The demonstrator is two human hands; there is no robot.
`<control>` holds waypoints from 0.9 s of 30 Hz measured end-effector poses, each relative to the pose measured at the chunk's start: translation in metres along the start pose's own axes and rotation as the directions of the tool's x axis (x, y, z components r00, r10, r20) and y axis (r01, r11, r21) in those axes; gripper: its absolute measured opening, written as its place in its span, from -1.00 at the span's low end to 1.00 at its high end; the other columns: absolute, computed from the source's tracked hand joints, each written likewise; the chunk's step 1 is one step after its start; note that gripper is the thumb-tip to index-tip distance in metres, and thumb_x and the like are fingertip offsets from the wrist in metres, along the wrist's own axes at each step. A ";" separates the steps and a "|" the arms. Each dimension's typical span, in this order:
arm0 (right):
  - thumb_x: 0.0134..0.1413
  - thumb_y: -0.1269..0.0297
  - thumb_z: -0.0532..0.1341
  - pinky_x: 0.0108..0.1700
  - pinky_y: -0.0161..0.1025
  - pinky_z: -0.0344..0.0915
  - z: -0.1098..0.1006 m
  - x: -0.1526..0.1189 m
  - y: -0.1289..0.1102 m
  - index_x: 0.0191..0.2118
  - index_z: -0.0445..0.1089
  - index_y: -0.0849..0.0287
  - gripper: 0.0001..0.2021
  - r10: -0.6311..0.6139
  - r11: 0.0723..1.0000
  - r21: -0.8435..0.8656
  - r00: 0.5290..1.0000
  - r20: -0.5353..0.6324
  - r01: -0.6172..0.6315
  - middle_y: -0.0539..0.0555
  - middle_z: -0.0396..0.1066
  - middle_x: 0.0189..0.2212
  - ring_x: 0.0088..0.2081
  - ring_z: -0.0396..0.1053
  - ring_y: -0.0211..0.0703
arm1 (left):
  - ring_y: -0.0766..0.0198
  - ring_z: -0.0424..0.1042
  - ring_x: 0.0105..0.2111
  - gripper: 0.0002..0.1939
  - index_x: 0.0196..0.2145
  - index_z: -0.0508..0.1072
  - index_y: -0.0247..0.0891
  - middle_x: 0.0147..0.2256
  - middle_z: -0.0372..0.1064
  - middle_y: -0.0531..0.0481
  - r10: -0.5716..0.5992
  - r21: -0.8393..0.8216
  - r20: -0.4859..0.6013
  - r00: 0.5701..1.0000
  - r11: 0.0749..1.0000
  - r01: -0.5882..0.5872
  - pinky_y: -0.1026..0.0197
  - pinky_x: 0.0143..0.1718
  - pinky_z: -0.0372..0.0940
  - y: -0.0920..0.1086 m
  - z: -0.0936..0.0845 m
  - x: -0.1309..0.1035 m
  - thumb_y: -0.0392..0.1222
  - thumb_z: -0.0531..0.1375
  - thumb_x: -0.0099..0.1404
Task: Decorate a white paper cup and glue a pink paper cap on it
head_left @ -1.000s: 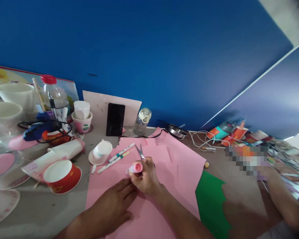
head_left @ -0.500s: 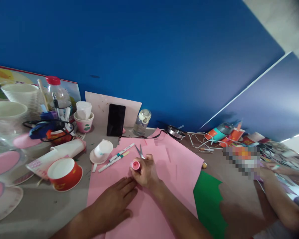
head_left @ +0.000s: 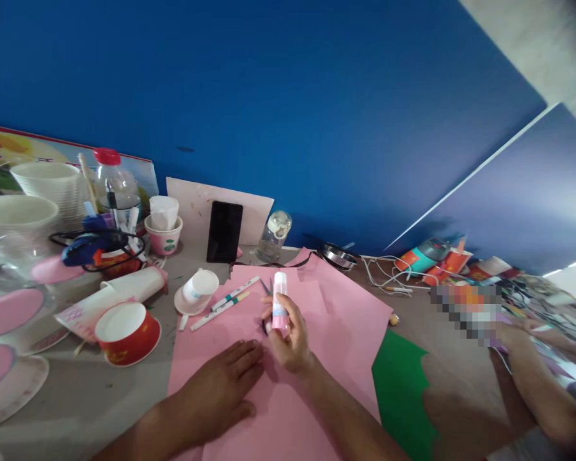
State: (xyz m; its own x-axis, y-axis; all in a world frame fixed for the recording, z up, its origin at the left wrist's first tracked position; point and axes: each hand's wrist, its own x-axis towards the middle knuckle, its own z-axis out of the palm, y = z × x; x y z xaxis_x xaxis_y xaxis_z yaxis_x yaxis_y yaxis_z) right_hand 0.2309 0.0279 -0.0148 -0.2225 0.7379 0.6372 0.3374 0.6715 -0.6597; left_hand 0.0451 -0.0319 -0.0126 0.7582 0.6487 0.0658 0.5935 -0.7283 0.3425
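Note:
My right hand (head_left: 290, 342) is wrapped round a white and pink glue stick (head_left: 280, 301), which stands upright with its white end at the top. My left hand (head_left: 228, 378) lies flat on the pink paper (head_left: 336, 358), fingers stretched out and close to my right hand. Behind the glue stick is a pair of scissors (head_left: 267, 286), mostly hidden by my right hand. Two white marker pens (head_left: 219, 311) rest on the paper to the left, beside a white paper cup (head_left: 200, 288) on a small round base.
A red paper bowl (head_left: 127, 333), stacked cups (head_left: 52, 192) and a plastic bottle (head_left: 116, 182) crowd the left side. A black phone (head_left: 224, 232) leans at the back near a glass jar (head_left: 274, 235). Green paper (head_left: 403, 390) lies right. Another person's arm (head_left: 532, 378) is at far right.
My right hand has turned and risen slightly, swinging the glue stick from pointing at me to upright. The scissors are now more covered. My left hand stays flat in place.

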 end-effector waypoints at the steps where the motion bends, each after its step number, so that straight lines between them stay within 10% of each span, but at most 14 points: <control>1: 0.23 0.16 0.10 -0.16 0.01 0.46 -0.003 0.002 -0.002 0.24 0.14 0.05 -0.52 -0.021 0.999 0.025 0.999 0.037 0.020 0.24 0.42 -0.03 -0.20 0.47 -0.02 | -0.13 0.16 0.28 -0.43 0.18 0.37 -0.32 0.26 0.23 -0.31 -0.001 0.003 0.004 1.000 1.000 0.001 -0.15 0.29 0.12 0.000 0.000 0.000 -0.18 0.28 0.22; 7: 0.38 0.14 -0.05 -0.31 -0.11 0.42 -0.003 0.009 -0.005 0.12 0.36 0.08 -0.63 0.041 0.987 0.154 0.999 0.025 -0.044 0.16 0.42 -0.26 -0.36 0.41 -0.12 | -0.11 0.20 0.26 -0.47 0.18 0.37 -0.30 0.25 0.26 -0.29 0.032 -0.004 -0.043 0.999 0.999 -0.032 -0.15 0.28 0.13 -0.001 -0.001 -0.001 -0.19 0.24 0.27; 13: 0.38 0.14 0.01 -0.31 -0.14 0.45 0.001 0.012 -0.001 0.31 0.03 0.02 -0.55 0.291 0.894 0.365 0.956 -0.028 -0.261 0.14 0.45 -0.17 -0.43 0.44 -0.20 | -0.08 0.35 0.15 -0.58 0.10 0.41 -0.28 0.14 0.41 -0.24 0.052 -0.005 -0.069 0.996 0.999 -0.052 -0.13 0.20 0.24 0.004 -0.007 0.000 -0.25 0.23 0.28; 23: 0.08 0.04 0.28 -0.17 -0.14 0.36 -0.008 0.047 0.007 -0.23 0.38 0.08 -0.76 0.488 0.586 0.714 0.871 0.067 -0.383 0.04 0.42 -0.31 -0.28 0.40 -0.13 | 0.03 0.41 0.03 -0.76 -0.05 0.45 -0.23 0.04 0.46 -0.14 0.061 0.017 -0.130 0.990 0.998 -0.060 -0.03 0.11 0.28 0.002 0.000 -0.001 -0.23 0.21 0.32; 27: 0.00 0.09 0.32 -0.23 -0.23 0.31 -0.006 0.064 0.010 -0.29 0.37 0.06 -0.78 0.547 0.612 0.647 0.835 0.068 -0.454 -0.05 0.36 -0.42 -0.40 0.31 -0.22 | 0.02 0.42 0.03 -0.75 -0.05 0.45 -0.26 0.04 0.46 -0.15 0.066 0.030 -0.131 0.989 0.998 -0.063 -0.04 0.11 0.29 0.003 -0.001 -0.001 -0.22 0.22 0.32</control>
State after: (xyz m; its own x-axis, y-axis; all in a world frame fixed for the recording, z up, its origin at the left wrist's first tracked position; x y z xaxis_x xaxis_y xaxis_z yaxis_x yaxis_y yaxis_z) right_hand 0.2252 0.0813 0.0217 -0.0635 0.9875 0.1441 -0.2845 0.1204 -0.9511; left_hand 0.0459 -0.0341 -0.0110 0.7538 0.6223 0.2109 0.5524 -0.7740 0.3094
